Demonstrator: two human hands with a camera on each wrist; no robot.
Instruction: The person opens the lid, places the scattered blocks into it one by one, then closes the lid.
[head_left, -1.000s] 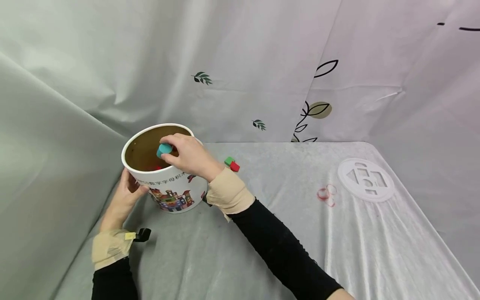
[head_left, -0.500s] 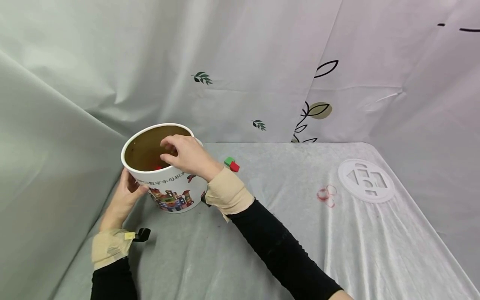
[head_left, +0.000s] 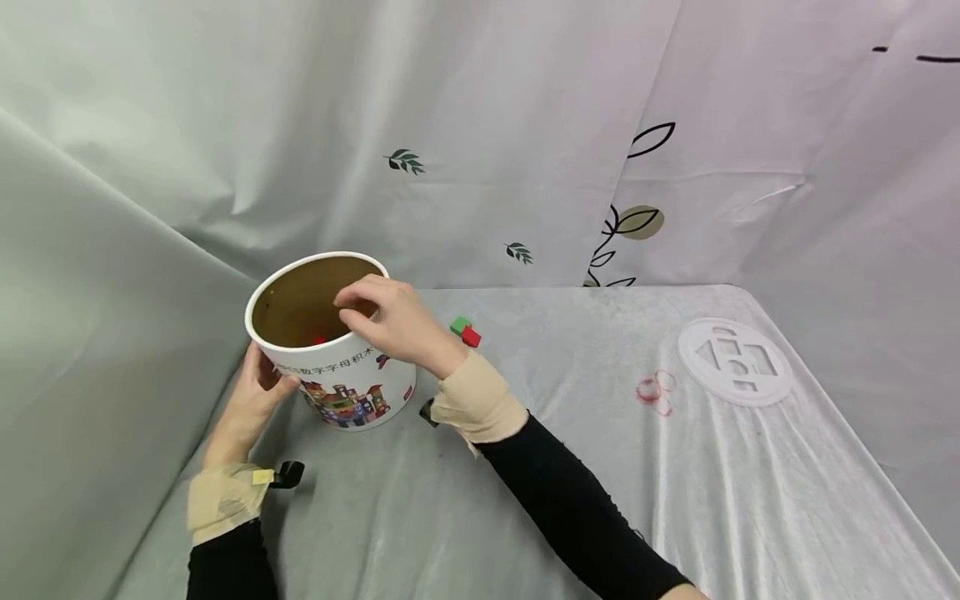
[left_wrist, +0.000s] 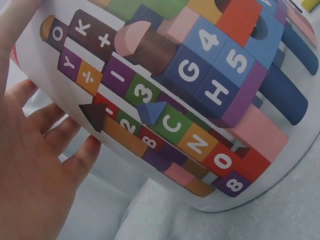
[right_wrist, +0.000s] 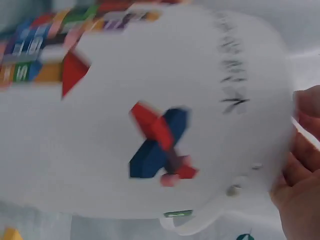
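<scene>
A white bucket (head_left: 390, 387) printed with colourful building blocks stands at the left in the head view, leaning slightly. My left hand (head_left: 251, 404) grips its left side, thumb on the front and fingers round the side. Over the bucket's near right rim is my right hand (head_left: 397, 321), fingers loosely bent with nothing seen between them. Something small and red (head_left: 318, 340) shows inside the bucket; the rest of the inside is hidden. The right wrist view is blurred, with the right hand (right_wrist: 305, 165) at the bucket's rim.
To the bucket's right, a green block (head_left: 460, 324) and a red block (head_left: 471, 336) lie together on the grey cloth. A round white lid (head_left: 708, 379) with shaped cut-outs lies farther right. Grey-white curtains rise behind and at the left.
One second ago my right hand pinched a turquoise cylinder block over the bucket; it let go, and the block is out of sight. The hand has since drawn slightly right.
</scene>
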